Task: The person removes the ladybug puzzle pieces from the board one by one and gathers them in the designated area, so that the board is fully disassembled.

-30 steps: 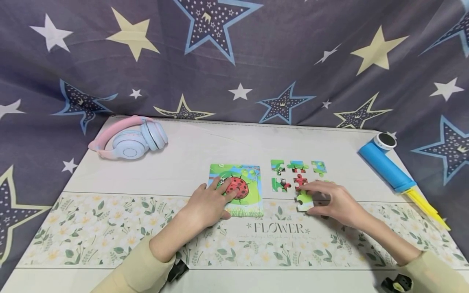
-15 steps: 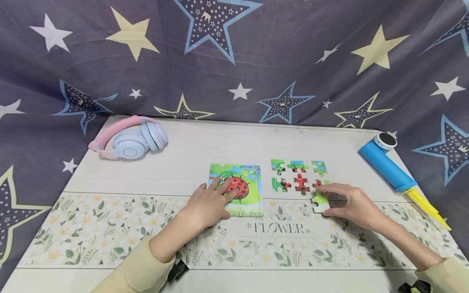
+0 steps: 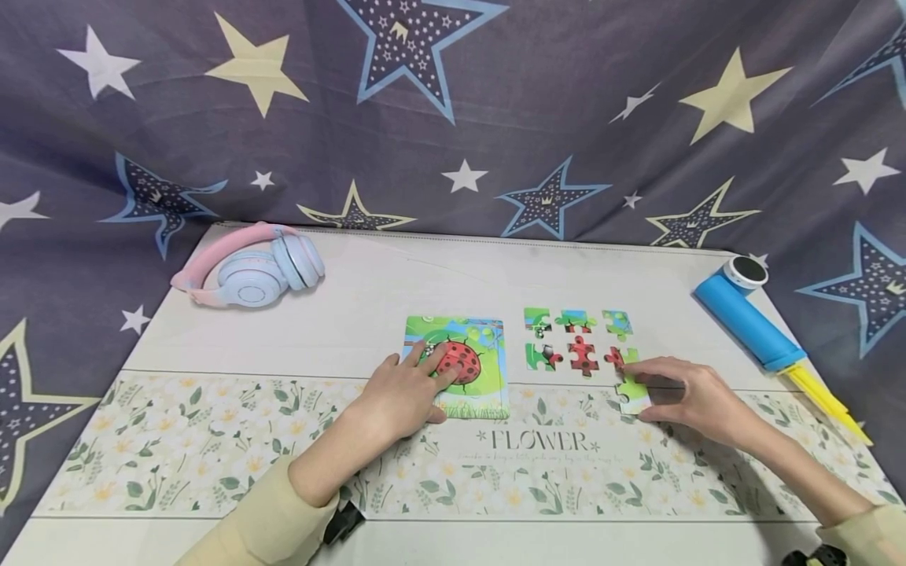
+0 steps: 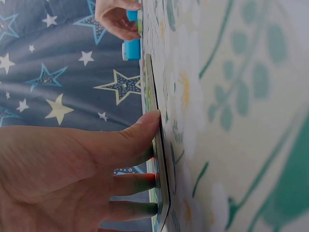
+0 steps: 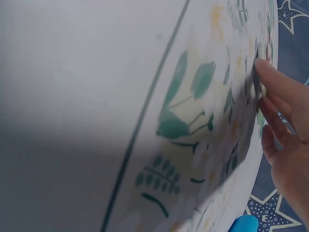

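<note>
My left hand (image 3: 403,393) rests with spread fingers on a flat picture board (image 3: 488,397) showing a red ladybug on green. In the left wrist view, the fingertips and thumb of that hand (image 4: 91,166) press along the board's edge (image 4: 162,174). To the right, my right hand (image 3: 697,401) pinches a green and white jigsaw piece (image 3: 632,393) between thumb and fingers, low at the tabletop. Just behind it lies a red and green piece (image 3: 614,358), partly beside the fingertips. The right wrist view shows thumb and fingers (image 5: 277,99) together on the piece's thin edge.
Several loose jigsaw pieces lie in rows, among them a red one (image 3: 583,356) and a blue-green one (image 3: 616,323). Pink and blue headphones (image 3: 258,271) sit at the back left. A blue tube with yellow strips (image 3: 746,322) lies at the right. A starry curtain (image 3: 453,141) hangs behind.
My right hand has slid the green and white piece rightward, uncovering the red pieces in the middle and right of the lower row. The left hand has stayed on the ladybug board.
</note>
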The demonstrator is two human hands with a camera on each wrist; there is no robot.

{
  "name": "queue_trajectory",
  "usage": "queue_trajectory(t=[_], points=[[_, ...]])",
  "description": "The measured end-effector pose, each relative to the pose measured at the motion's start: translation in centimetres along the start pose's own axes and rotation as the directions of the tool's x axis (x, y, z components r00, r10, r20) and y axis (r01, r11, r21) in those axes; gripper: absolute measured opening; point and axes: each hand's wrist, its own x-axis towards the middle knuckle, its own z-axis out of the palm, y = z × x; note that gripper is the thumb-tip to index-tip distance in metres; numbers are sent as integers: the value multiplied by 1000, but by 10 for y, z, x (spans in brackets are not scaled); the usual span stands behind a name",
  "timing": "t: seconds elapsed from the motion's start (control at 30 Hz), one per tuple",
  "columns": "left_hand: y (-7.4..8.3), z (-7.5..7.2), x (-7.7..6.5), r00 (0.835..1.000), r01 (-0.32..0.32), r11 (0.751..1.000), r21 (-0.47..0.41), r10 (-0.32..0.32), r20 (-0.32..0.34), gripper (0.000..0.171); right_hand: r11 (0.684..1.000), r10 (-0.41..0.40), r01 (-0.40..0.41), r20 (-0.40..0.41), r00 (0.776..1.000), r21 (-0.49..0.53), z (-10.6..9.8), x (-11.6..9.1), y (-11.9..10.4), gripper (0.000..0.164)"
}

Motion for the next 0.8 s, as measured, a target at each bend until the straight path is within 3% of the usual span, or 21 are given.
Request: queue_trajectory(t=[0.47,0.8], points=[[0,-1,1,1000,7,1000,4,-7,14,66,1000,-11,11,10,1000,-17,-3,-2,6,72],[1,-2,1,1000,2,1000,0,-2,7,66,1000,-28,28,-29,999,5,-5,4,2,67]])
